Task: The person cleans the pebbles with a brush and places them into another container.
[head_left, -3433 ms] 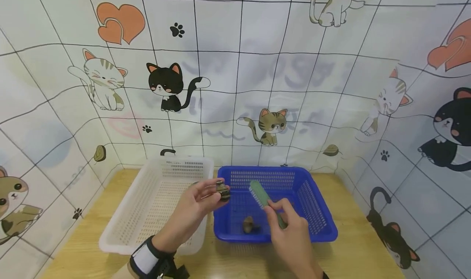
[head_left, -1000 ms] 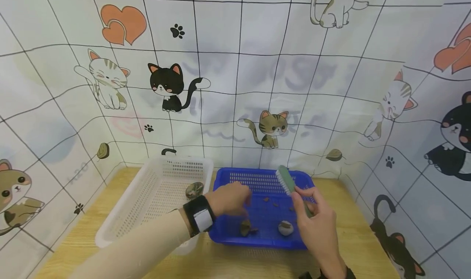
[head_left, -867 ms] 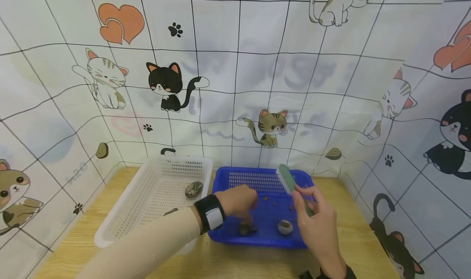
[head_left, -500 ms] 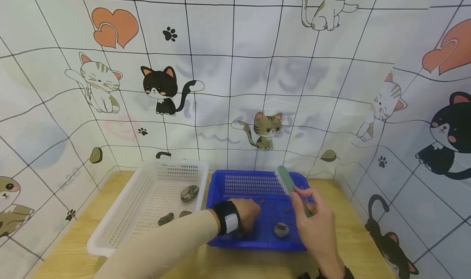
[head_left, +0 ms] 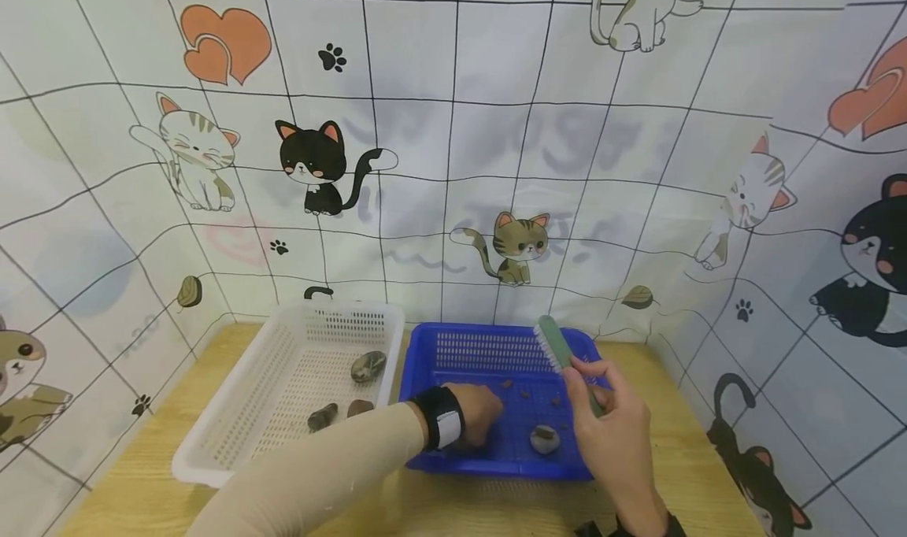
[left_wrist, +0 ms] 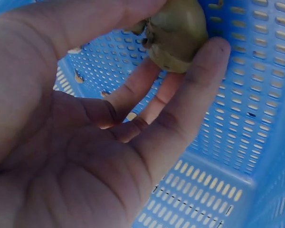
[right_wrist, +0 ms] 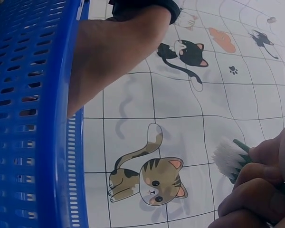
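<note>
My left hand (head_left: 478, 411) reaches down into the blue basket (head_left: 505, 469), its back to the head camera. In the left wrist view its thumb and fingers (left_wrist: 199, 76) close around a smooth olive-brown stone (left_wrist: 178, 40) with a brown muddy patch. The hand hides that stone in the head view. My right hand (head_left: 612, 438) holds a green brush (head_left: 556, 342) by its handle, over the right side of the blue basket, white bristles facing left. In the right wrist view the brush's bristles (right_wrist: 228, 156) stick out beyond the curled fingers.
A whitish stone with a brown patch (head_left: 545, 439) and several small brown bits (head_left: 525, 394) lie in the blue basket. Left of it stands a white basket (head_left: 212, 411) holding a mottled stone (head_left: 368, 366), a dark stone (head_left: 323, 416) and a brownish stone (head_left: 360, 408).
My left hand held a dark striped stone between the baskets; since then it has lowered into the blue basket and taken the olive-brown stone. My right hand has shifted rightward with the brush.
</note>
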A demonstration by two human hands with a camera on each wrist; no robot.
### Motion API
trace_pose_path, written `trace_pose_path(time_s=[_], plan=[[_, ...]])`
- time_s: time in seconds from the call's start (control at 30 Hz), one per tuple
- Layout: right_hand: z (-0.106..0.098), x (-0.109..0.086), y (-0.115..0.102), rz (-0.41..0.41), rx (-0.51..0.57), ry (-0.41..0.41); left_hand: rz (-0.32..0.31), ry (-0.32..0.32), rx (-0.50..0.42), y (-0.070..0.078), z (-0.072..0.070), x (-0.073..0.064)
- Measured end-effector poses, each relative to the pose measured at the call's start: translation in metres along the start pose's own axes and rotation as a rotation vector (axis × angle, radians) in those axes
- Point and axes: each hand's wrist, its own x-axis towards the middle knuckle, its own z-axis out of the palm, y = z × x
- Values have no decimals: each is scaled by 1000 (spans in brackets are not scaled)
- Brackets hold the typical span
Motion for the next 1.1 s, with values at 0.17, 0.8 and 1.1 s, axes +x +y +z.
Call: trace_pose_path(time_s=[0.17, 0.8, 1.1], plan=[[1, 0, 0, -9, 10, -12, 12, -22, -35, -9, -2, 1], [2, -1, 0, -28, 6, -24, 221, 158, -638, -68, -39, -16], [9, -7, -3, -65, 62, -52, 176, 240, -1048, -75, -39, -44]])
